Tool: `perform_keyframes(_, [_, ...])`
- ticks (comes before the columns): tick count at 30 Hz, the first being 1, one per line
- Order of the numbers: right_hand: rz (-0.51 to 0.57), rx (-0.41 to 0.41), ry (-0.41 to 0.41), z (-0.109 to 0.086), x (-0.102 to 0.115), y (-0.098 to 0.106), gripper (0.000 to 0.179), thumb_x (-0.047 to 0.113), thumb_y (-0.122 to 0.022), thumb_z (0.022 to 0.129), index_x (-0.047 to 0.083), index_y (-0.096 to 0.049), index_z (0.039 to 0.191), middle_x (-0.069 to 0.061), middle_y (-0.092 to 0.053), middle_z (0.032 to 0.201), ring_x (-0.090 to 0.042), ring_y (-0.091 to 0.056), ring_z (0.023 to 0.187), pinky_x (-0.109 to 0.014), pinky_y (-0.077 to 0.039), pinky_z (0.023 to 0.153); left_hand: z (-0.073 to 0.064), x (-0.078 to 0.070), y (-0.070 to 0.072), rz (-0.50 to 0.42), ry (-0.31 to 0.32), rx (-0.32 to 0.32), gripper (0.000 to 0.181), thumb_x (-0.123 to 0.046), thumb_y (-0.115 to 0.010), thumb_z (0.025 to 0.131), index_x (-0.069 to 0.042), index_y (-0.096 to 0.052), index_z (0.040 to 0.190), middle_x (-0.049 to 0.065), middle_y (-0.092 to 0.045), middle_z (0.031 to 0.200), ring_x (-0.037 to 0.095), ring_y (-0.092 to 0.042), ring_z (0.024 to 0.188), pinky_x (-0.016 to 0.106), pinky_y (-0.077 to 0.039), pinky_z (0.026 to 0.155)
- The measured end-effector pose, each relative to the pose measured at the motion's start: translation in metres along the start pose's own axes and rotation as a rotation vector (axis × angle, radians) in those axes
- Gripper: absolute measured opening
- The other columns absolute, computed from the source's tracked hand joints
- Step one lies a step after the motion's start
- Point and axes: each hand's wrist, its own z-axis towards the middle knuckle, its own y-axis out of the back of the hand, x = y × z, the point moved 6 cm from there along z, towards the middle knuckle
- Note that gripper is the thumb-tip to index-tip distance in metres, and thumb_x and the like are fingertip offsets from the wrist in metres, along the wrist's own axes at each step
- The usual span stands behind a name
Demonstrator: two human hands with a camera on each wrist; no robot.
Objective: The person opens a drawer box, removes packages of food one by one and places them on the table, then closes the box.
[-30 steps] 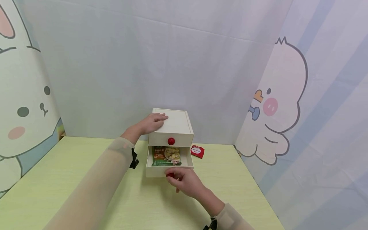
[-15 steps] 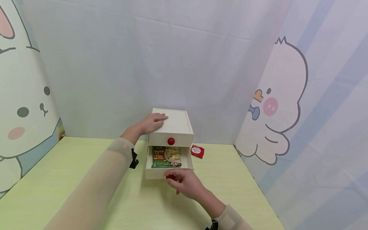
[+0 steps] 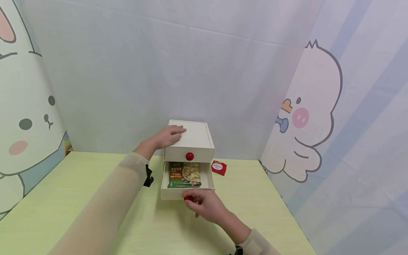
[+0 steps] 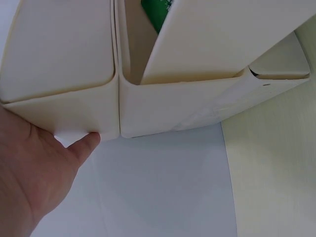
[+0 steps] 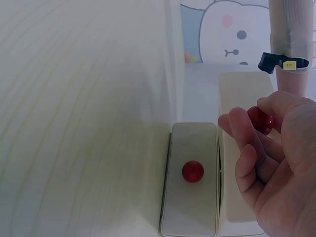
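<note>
Left hand [image 4: 42, 170] has its thumb [image 4: 85, 147] against the side of a cream drawer unit [image 4: 69, 111]. Next section over from the grip: drawer [image 4: 217, 42] pulled out, green packet [image 4: 157, 12] partly showing inside. Farther from the grip, a closed section [image 4: 281, 59], then pale yellow-green tabletop [image 4: 276, 133]; greyish-white backdrop [image 4: 158, 182] beyond the thumb.

Head: high, facing forward-down over the table [image 3: 251, 212]. Left wrist: close, at front left edge of drawer unit [image 3: 196, 136]. Right wrist: close, facing its front. Head and left share the extended drawer [image 3: 172, 194].
</note>
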Motion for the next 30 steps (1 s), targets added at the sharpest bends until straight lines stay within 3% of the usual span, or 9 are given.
perform_keyframes(19, [0.002,0.019,-0.007,-0.0048,-0.0016,-0.0031,0.017,0.019,-0.076,0.105,0.019,-0.082,0.121,0.008,-0.075,0.094,-0.003,-0.065,0.059,-0.026,-0.062,0.056,0.0002,-0.0017,0.0008,-0.003,-0.001,0.006,0.057,-0.027,-0.033,0.116,-0.010,-0.042,0.170,0.016,-0.026,0.182,0.042,-0.015,0.171,0.063,-0.014,0.138])
perform_keyframes(30, [0.016,0.033,-0.027,-0.0094,0.0004,-0.0058,0.020,0.019,-0.076,0.105,0.012,-0.081,0.124,0.010,-0.076,0.094,-0.003,-0.065,0.059,-0.024,-0.061,0.057,0.0008,-0.0010,0.0007,-0.012,0.004,0.002,0.056,-0.027,-0.034,0.116,-0.011,-0.042,0.170,0.015,-0.027,0.182,0.042,-0.015,0.171,0.062,-0.014,0.138])
